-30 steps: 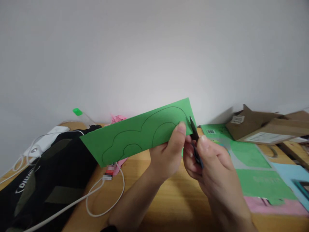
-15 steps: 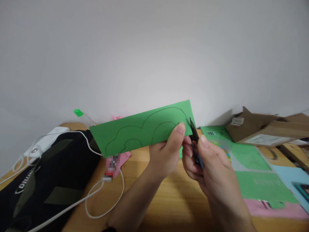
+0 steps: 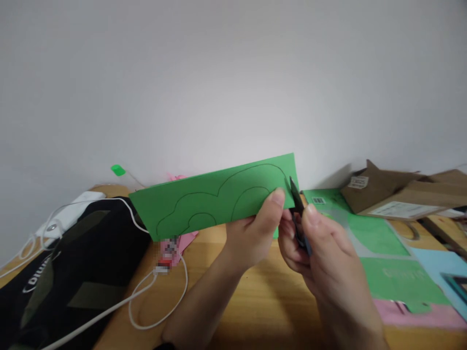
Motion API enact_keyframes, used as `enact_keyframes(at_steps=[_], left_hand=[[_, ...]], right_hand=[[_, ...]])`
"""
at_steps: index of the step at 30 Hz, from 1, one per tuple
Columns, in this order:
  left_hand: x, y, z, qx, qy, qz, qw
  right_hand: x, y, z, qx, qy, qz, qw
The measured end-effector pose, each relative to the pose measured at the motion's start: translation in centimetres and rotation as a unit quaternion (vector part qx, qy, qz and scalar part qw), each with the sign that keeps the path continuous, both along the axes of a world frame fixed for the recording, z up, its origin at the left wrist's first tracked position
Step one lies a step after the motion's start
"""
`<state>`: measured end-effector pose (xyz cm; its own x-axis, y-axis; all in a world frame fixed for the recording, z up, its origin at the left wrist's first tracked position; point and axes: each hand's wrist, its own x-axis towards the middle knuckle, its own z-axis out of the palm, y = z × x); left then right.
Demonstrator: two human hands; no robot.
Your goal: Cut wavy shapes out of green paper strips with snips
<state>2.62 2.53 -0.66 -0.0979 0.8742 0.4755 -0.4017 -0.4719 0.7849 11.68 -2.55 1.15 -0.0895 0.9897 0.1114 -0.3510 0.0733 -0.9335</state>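
The paper sheet (image 3: 204,206) in the left hand (image 3: 251,238) looks smooth and matt, the scissor blade (image 3: 296,197) in the right hand (image 3: 324,243) dark metal, the tabletop (image 3: 262,311) beneath both softly glossy wood, the bag (image 3: 105,248) to their left dull cloth, and the carton (image 3: 390,187) beyond the right hand matt cardboard.

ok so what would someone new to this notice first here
Probably the bright green paper with curved dark outlines, held up mid-view in the left hand. Next, perhaps, the dark scissors in the right hand, at the paper's right end. Then the brown cardboard toward the far right.
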Motion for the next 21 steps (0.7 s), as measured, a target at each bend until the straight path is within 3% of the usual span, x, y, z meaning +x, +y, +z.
enact_keyframes(at_steps=[21], left_hand=[[-0.03,-0.21,0.08,0.011,-0.016,-0.052,0.998]], right_hand=[[0.51,-0.11,0.09,0.026,-0.046,-0.006,0.999]])
